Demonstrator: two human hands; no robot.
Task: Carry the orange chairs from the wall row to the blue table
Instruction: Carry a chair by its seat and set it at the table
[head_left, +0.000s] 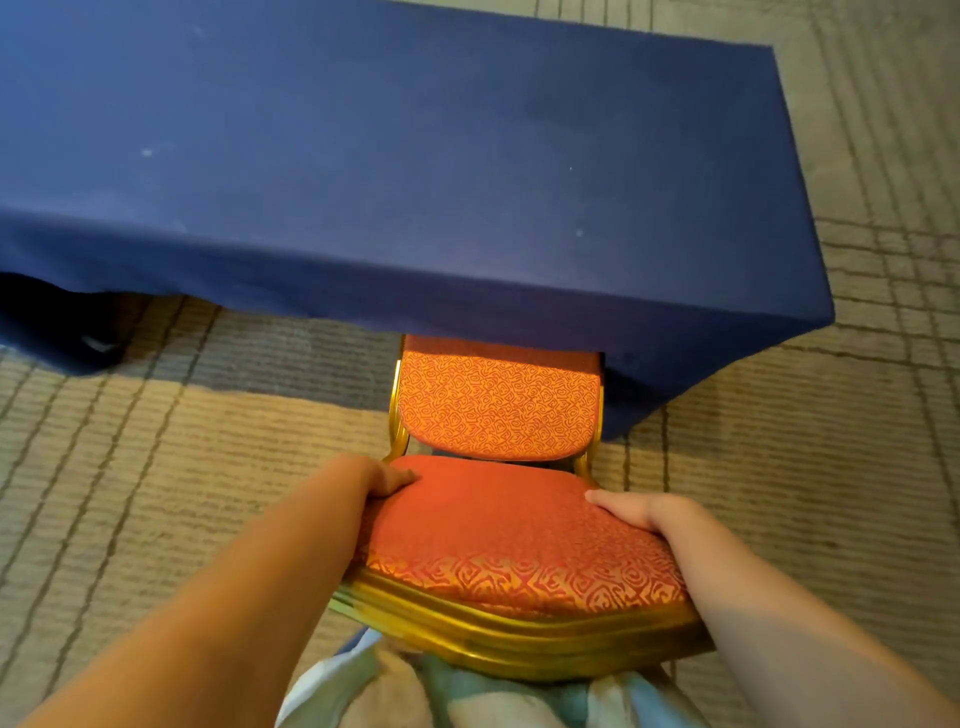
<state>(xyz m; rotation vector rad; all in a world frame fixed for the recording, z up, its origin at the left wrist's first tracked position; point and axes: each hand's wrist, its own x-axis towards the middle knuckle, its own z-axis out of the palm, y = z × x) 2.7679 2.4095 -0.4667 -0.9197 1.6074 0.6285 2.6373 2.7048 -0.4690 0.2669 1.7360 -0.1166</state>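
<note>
Orange chair (514, 540), one, left hand (387, 480) and right hand (639, 512) grasping seat, one blue table (415, 156)

Upper frame: the desk (415, 156) is covered in plain dark blue cloth with a few pale specks. Lower centre: the chair (509, 540) has orange-red fabric on seat and back, with a fine gold swirl pattern, and a gold frame. The carpet (130, 467) is beige, ribbed with grey-brown lines that cross into a grid at right, with a grey band below the desk. Bottom edge: clothing (467, 701) in pale blue and off-white patches.
</note>
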